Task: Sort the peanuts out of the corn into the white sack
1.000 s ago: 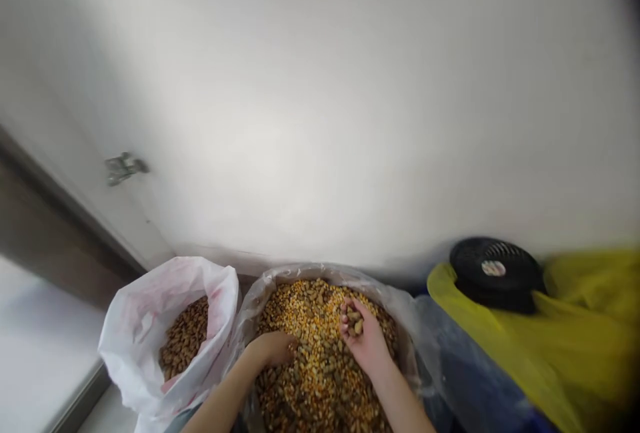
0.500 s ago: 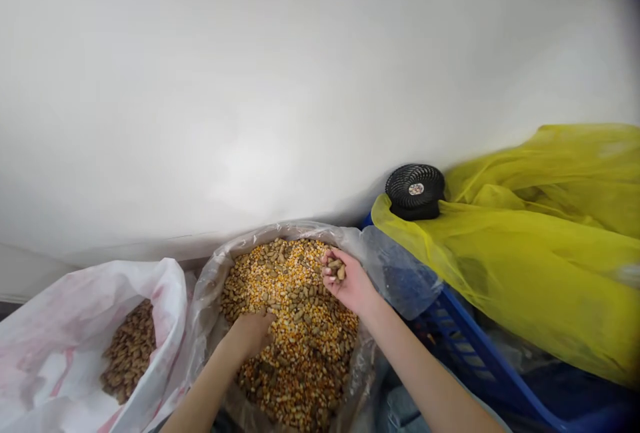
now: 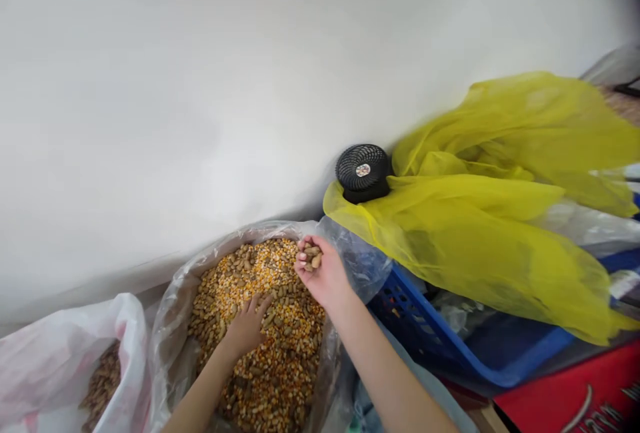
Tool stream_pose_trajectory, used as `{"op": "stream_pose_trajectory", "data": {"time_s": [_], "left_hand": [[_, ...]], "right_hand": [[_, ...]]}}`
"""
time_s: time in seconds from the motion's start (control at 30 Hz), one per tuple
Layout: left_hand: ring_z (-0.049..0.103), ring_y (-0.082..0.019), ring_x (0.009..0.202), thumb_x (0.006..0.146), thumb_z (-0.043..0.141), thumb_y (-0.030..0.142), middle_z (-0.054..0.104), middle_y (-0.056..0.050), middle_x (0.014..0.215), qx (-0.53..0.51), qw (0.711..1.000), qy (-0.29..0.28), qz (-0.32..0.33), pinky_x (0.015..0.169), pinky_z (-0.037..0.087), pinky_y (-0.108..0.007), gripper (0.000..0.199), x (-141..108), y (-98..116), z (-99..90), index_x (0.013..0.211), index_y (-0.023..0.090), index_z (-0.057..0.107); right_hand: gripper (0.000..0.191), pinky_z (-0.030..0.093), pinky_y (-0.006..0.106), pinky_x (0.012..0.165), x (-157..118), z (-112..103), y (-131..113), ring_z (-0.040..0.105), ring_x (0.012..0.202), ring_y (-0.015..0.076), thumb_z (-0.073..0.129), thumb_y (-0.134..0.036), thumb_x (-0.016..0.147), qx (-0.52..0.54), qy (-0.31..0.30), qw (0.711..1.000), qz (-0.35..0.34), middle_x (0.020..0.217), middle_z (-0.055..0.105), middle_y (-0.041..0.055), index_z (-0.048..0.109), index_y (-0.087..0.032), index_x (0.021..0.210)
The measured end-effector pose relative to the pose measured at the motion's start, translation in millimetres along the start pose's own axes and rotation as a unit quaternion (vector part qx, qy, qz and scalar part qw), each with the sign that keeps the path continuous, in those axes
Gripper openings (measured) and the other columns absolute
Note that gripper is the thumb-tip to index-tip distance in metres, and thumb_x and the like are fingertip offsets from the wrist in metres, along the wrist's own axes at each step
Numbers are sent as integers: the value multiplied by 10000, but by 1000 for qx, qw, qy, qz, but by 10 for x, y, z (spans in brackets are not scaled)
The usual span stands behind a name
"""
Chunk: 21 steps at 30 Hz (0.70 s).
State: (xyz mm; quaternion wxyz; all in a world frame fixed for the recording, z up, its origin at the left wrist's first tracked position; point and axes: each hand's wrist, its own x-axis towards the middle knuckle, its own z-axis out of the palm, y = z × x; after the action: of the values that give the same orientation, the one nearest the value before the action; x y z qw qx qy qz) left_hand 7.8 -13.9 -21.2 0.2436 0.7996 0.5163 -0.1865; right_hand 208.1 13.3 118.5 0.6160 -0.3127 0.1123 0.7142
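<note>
A clear plastic-lined sack (image 3: 173,306) stands below the wall, filled with yellow corn kernels (image 3: 270,256) mixed with unshelled peanuts. My left hand (image 3: 247,326) rests on the mix near the middle, palm down, fingers spread and nothing gripped. Over the sack's right edge my right hand (image 3: 323,273) is turned palm up, its fingers curled round several peanuts (image 3: 313,257). To the left, a white sack with pink marks (image 3: 125,333) holds more peanuts (image 3: 104,379).
A small black fan (image 3: 363,173) sits against the wall. Yellow mesh cloth (image 3: 475,233) drapes over a blue plastic basket (image 3: 450,346) at the right. A red item with white lettering (image 3: 580,386) lies at the lower right.
The view has swung to the right, bringing the red item into sight. My left hand's fingers have spread out over the mix. My right hand still holds the peanuts.
</note>
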Motion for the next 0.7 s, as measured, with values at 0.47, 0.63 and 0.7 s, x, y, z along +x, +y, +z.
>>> {"op": "stream_pose_trajectory", "data": {"time_s": [0.47,0.63,0.7], "left_hand": [[295,-269,1164,613,476,192,334,-109,1277,-6,1000,-20,-17,897,297,-400,594,271,70,94,1198,219,382],[279,-251,1183,611,480,162,371,-88,1257,-51,998,-29,24,949,237,-392,552,300,84,97,1157,224,431],[295,-252,1171,598,484,148,394,-81,1241,-61,997,-24,31,945,248,-391,557,308,93,81,1148,224,441]], "right_hand": [[60,283,145,367,62,153,137,382,372,35,466,-183,656,22,-4,999,29,497,510,-32,485,-158,604],[54,286,145,373,64,153,169,379,370,30,485,-196,650,9,3,1000,27,506,507,-37,485,-156,613],[55,284,146,373,61,156,179,383,375,32,480,-198,652,4,4,1000,27,505,507,-38,486,-158,616]]}}
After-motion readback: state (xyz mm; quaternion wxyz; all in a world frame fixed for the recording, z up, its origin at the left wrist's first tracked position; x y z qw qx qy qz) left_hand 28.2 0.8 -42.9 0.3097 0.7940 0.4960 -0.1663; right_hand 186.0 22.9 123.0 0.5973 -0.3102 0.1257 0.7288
